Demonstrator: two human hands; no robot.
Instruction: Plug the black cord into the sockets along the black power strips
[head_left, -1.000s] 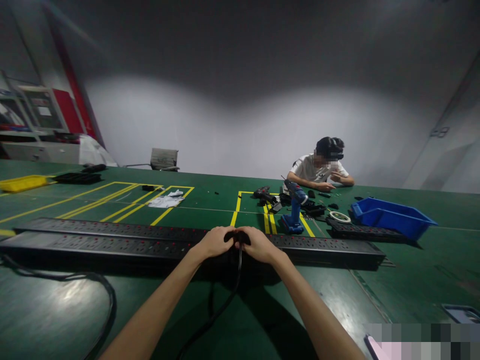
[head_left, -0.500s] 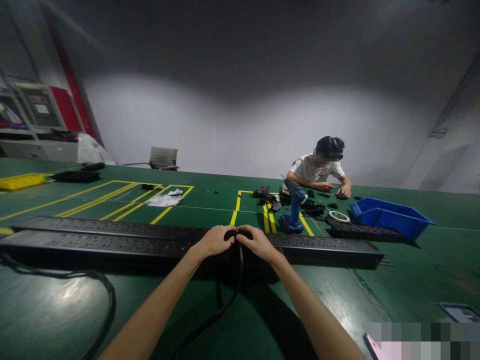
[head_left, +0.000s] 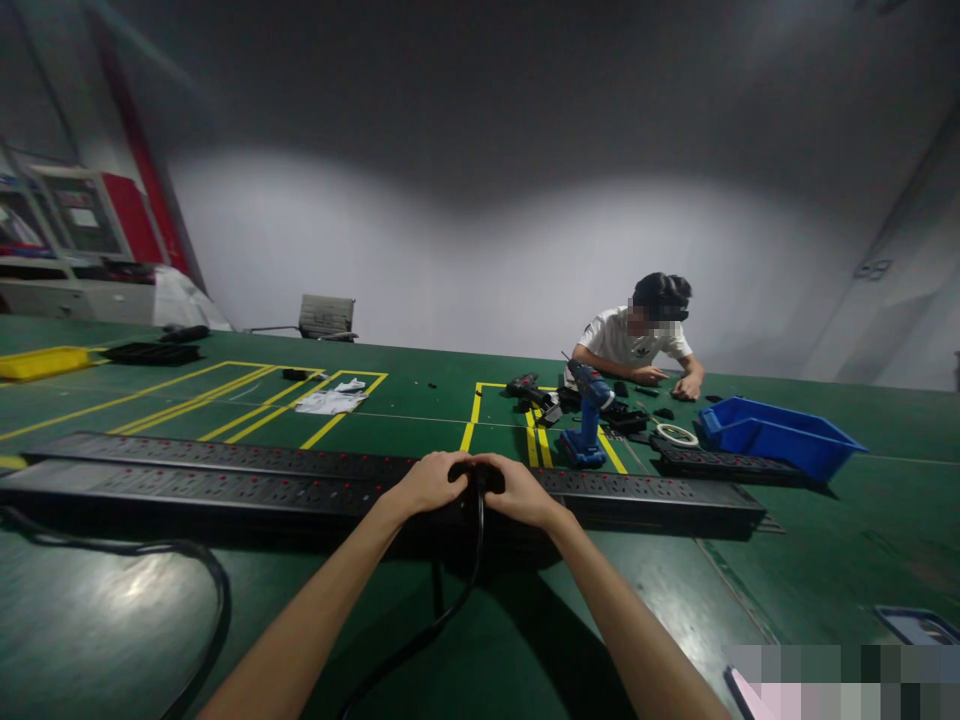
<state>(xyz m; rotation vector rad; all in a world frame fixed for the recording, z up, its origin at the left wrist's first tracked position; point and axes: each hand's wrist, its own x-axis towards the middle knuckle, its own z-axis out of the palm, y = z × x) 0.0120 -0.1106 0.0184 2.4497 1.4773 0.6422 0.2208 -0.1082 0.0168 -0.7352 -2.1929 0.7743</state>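
Two long black power strips [head_left: 225, 488] with rows of sockets and small red marks lie side by side across the green table. My left hand [head_left: 431, 484] and my right hand [head_left: 521, 492] meet over their middle, fingers curled and thumbs toward me. Between them they grip the dark end of a black power cable [head_left: 481, 545], which looks like a plug. Fingers partly cover this end, so I cannot tell whether it sits in a socket. From there the cable hangs over the near side and curves down to the left.
A thick black cable [head_left: 217, 580] loops at the near left. Beyond the strips stand a blue cordless drill [head_left: 589, 415], a tape roll [head_left: 676, 434] and a blue bin [head_left: 780, 435]. Across the table a person [head_left: 630, 340] leans over small black parts. White papers [head_left: 330, 400] lie at centre left.
My right thumb has shifted slightly down and away from the left one, showing more of the dark cable end. My left hand stays nearly still.
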